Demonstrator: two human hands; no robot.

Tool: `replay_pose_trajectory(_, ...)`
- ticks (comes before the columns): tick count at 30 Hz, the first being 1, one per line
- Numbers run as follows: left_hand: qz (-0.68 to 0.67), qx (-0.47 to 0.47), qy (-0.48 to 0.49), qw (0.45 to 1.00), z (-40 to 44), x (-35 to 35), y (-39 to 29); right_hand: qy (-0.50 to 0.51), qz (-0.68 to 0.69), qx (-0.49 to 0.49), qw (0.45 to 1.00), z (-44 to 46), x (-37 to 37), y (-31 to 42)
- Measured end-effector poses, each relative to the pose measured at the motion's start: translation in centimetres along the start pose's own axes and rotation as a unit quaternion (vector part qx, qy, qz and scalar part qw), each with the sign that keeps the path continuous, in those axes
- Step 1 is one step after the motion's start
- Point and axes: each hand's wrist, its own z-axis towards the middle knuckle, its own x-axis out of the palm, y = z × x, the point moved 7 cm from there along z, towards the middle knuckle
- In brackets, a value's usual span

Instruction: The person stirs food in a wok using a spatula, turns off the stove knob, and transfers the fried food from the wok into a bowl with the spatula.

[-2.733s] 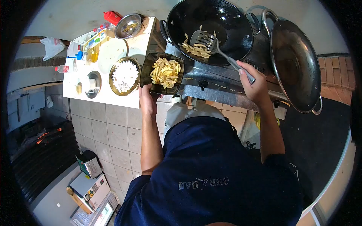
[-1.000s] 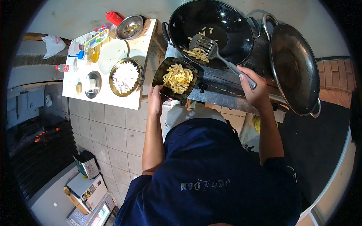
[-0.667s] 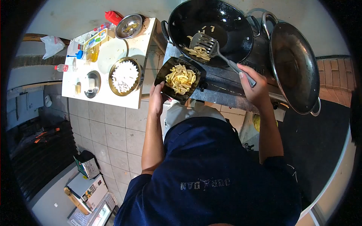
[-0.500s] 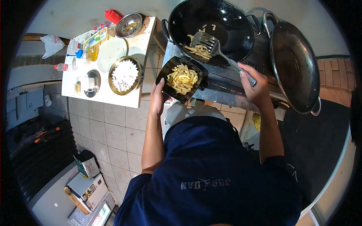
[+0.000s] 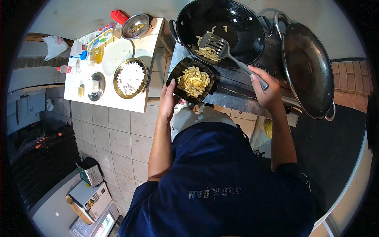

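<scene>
My left hand grips the near-left edge of a dark square bowl, its thumb over the rim. Fried potato strips fill much of the bowl, which I hold just in front of the wok. Wrapped round the handle of a slotted spatula is my right hand. The spatula's blade is inside the black wok, over a small pile of strips near the wall closest to the bowl. A few loose strips lie farther in.
Right of the wok leans a second large pan. At left, a white table carries a bowl of white pieces, a metal bowl, a red squeeze bottle and a small steel dish. Tiled floor lies below.
The bowl in my left hand has shifted slightly right and up. The spatula blade has moved a little within the wok, while my right hand has hardly moved.
</scene>
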Motion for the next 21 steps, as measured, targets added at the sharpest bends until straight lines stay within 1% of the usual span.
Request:
replay_pose_trajectory(2, 0.001, 0.009, -0.018, 1.000, -0.47, 0.09, -0.48, 0.002, 0.004, -0.003, 1.000, 0.05, -0.03, 0.23)
replay_pose_trajectory(4, 0.004, 0.008, -0.009, 1.000, -0.25, -0.22, -0.36, 0.024, 0.006, 0.038, 0.999, 0.07, 0.12, 0.01)
replay_pose_trajectory(7, 0.006, 0.012, -0.005, 1.000, -0.24, 0.24, -0.37, 0.008, 0.007, 0.009, 1.000, -0.02, -0.19, 0.10)
replay_pose_trajectory(10, 0.005, 0.006, -0.008, 1.000, -0.11, -0.13, -0.23, 0.021, 0.012, 0.030, 0.999, -0.04, 0.00, -0.38)
replay_pose_trajectory(12, 0.002, 0.007, 0.000, 1.000, 0.00, 0.05, -0.21, 0.010, 0.012, 0.019, 1.000, -0.18, 0.08, -0.28)
replay_pose_trajectory(14, 0.017, -0.001, -0.027, 1.000, -0.27, -0.17, -0.34, 0.003, 0.014, 0.009, 1.000, -0.11, -0.09, -0.09)
replay_pose_trajectory(15, 0.017, -0.002, -0.028, 0.999, -0.21, -0.39, -0.34, 0.009, 0.014, 0.023, 1.000, -0.10, -0.08, -0.13)
replay_pose_trajectory(18, 0.009, -0.001, -0.002, 1.000, -0.02, -0.34, -0.22, 0.015, 0.015, 0.042, 0.999, -0.11, 0.10, -0.20)
replay_pose_trajectory(20, 0.015, 0.008, -0.015, 1.000, -0.09, -0.07, -0.17, 0.016, 0.015, 0.043, 0.999, -0.23, -0.09, -0.65)
replay_pose_trajectory(21, 0.015, 0.007, -0.016, 1.000, -0.09, -0.12, -0.18, 0.009, 0.016, 0.028, 0.999, -0.26, -0.13, -0.57)
